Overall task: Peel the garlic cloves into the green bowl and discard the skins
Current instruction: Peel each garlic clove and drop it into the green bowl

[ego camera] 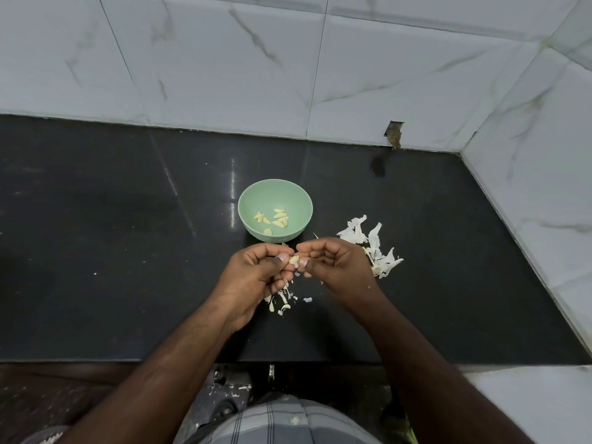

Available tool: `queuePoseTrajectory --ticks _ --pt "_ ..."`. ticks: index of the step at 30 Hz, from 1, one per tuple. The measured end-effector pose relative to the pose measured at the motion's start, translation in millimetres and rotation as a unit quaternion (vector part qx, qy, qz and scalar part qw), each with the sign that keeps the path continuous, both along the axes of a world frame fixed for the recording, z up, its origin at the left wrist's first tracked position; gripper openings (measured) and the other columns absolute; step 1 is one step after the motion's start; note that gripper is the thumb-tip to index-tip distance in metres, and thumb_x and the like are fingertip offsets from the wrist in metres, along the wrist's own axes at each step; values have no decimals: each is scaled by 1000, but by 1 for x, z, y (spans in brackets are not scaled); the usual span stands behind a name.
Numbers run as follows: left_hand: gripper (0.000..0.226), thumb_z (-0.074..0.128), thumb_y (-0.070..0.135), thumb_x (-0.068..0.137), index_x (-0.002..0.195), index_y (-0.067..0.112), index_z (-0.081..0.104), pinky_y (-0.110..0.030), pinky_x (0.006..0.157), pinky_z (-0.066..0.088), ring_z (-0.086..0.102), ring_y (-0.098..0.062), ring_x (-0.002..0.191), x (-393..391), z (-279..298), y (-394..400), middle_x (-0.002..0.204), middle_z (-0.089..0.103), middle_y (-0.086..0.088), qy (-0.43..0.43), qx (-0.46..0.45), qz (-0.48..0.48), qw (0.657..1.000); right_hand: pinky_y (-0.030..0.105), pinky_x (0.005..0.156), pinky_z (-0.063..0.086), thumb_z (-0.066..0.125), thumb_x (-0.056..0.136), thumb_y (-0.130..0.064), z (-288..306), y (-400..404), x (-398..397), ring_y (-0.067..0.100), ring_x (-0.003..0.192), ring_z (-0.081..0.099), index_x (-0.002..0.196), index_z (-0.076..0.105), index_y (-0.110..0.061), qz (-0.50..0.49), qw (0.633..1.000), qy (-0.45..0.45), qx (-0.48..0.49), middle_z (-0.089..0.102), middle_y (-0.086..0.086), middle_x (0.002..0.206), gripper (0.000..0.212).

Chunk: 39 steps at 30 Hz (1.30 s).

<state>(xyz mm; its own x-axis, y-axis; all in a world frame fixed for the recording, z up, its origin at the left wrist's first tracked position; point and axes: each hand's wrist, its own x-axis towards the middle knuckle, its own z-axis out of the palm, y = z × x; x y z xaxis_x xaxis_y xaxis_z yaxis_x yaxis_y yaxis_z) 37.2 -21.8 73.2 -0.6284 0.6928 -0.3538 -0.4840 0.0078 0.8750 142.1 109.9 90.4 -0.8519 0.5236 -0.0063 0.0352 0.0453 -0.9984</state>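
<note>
both hands [296, 261] pinch garlic clove [293, 259], green bowl [275, 210] just beyond.

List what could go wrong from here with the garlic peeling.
1. Both the left hand and the right hand pinch one small garlic clove over the bare counter, short of the green bowl; it may slip and miss.
2. Loose skins lie beside the bowl and could get flicked in with the peeled cloves.
</note>
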Motion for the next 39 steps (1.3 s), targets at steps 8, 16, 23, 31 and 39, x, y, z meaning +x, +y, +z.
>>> queuePoseTrajectory --ticks 8,16,23,31,39 --pt "11 73 4 85 96 5 77 -19 62 51 61 -16 70 0 -3 -2 80 70 -18 91 -12 6 996 29 68 57 70 84 9 -3 0 -2 24 73 66 91 72 -20 -15 1000 -13 11 72 11 78 30" --pt "7 68 5 91 94 6 75 -18 63 53 66 -15 73 1 -4 -2 79 73 -11 72 -13 23 997 25 66 56 66 85 10 -3 3 -1 15 71 69 89 71 -20 -35 999 -23 6 72 5 78 31" --pt "14 75 5 84 97 0 74 -19 63 54 68 -14 70 3 -2 1 77 73 -14 112 -3 14 994 23 60 52 70 87 0 -1 0 -6 15 63 65 92 70 -12 -16 994 -54 -90 71 7 73 13" --pt "8 71 0 87 95 3 72 -18 59 53 68 -14 66 2 -1 -1 72 72 -9 62 1 18 998 24 58 48 73 81 8 -4 -1 -5 17 58 58 95 70 -9 -18 994 -41 -104 72 5 76 22" --pt "15 71 -3 87 98 6 74 -19 61 54 70 -14 70 3 -2 0 76 73 -11 98 -4 2 995 18 52 47 68 81 11 1 -2 -6 8 52 57 93 69 -6 -40 996 -56 -59 70 6 71 20"
